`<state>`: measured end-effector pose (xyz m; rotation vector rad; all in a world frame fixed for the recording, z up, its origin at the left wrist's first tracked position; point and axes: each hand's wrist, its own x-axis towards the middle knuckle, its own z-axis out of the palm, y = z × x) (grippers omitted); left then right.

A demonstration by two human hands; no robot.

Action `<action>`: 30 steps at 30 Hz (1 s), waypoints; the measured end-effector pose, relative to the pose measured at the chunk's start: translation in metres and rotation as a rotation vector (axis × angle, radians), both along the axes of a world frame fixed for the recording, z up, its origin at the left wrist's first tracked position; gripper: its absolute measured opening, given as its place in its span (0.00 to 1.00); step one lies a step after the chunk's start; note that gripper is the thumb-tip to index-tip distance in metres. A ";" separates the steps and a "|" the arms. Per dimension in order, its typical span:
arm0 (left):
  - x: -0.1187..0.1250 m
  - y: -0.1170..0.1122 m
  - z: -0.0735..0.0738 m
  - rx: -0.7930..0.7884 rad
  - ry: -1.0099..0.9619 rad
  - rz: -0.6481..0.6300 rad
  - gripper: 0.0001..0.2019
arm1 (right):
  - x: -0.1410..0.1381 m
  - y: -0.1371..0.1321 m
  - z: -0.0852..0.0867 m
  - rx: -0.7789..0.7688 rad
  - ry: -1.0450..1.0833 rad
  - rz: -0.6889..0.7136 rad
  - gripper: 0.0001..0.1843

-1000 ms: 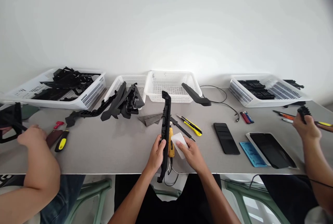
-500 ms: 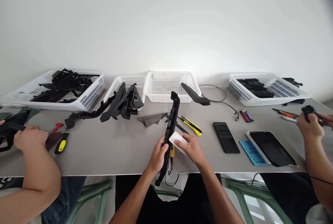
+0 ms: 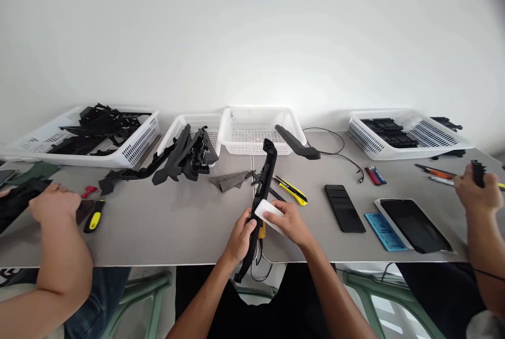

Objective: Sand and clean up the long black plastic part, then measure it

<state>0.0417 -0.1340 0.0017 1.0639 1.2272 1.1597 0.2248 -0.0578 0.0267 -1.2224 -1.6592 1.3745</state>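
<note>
A long black plastic trim piece (image 3: 265, 181) is gripped near its middle by my left hand (image 3: 239, 235), tilted over the table's front edge. My right hand (image 3: 291, 222) pinches a white rounded block (image 3: 269, 209) that looks like a sponge or eraser, and the block meets the trim piece just above my left hand. Behind them on the table lie a yellow utility knife (image 3: 291, 191) and a grey cloth (image 3: 229, 181). A yellow-handled tool (image 3: 262, 230) is partly hidden behind the trim piece.
White baskets (image 3: 260, 110) line the wall, several with black parts. A dark trim piece (image 3: 298, 143) leans on the middle one. At right lie a black phone (image 3: 344, 208), a blue tray (image 3: 384, 232) and a tablet-like panel (image 3: 416, 225). Co-workers' hands (image 3: 55, 205) work at both sides.
The trim piece's upper end has shifted slightly right, and the white block slightly left along it. Both co-workers' hands have moved with their black parts.
</note>
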 end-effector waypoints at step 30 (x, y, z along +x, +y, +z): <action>0.000 0.001 0.000 0.022 -0.005 -0.043 0.14 | 0.024 0.030 0.009 -0.098 0.012 0.074 0.21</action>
